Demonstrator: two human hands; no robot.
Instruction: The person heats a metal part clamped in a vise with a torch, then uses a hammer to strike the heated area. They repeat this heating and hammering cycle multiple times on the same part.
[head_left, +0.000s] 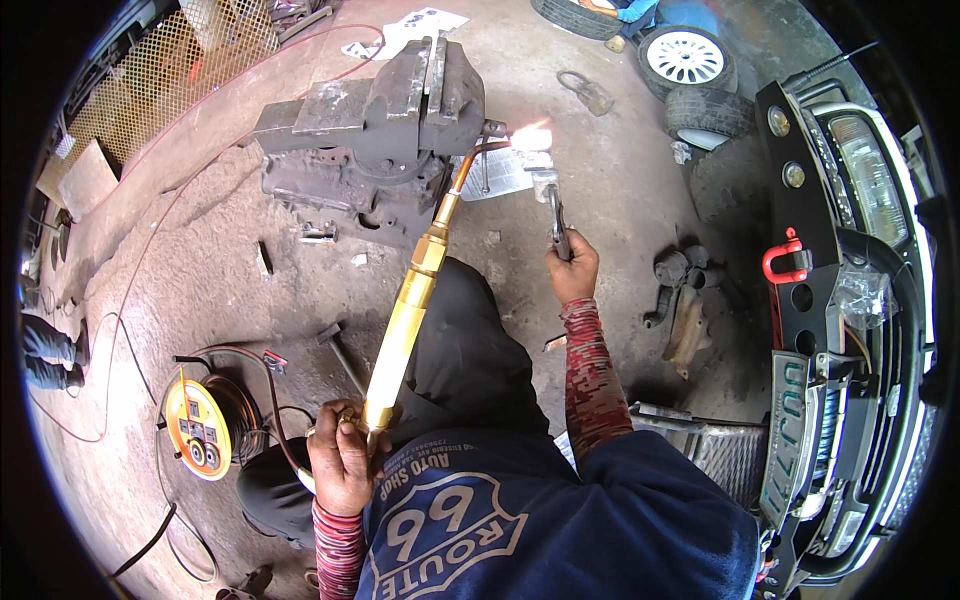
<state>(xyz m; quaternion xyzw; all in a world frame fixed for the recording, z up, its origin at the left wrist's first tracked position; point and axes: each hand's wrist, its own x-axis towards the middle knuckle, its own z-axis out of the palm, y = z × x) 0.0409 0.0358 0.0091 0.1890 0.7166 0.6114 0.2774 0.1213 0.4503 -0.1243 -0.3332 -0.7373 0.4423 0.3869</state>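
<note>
My left hand (345,460) grips the base of a long brass torch (405,335) with a hose attached. Its curved copper tip reaches toward a bright flame (530,135) just right of a heavy metal vise (390,120). My right hand (570,268) is closed on the handles of dark pliers (558,220), whose head holds a small pale metal piece (543,183) in or just under the flame; glare hides its top. A printed paper sheet (490,180) lies on the floor behind them.
A vehicle's front bumper (795,210) with a red shackle lines the right side. Several tyres (685,70) and another person's blue sleeve (635,10) are at top. An orange reel (195,425), hammer (335,345) and hoses lie left. Someone's legs (45,355) show at far left.
</note>
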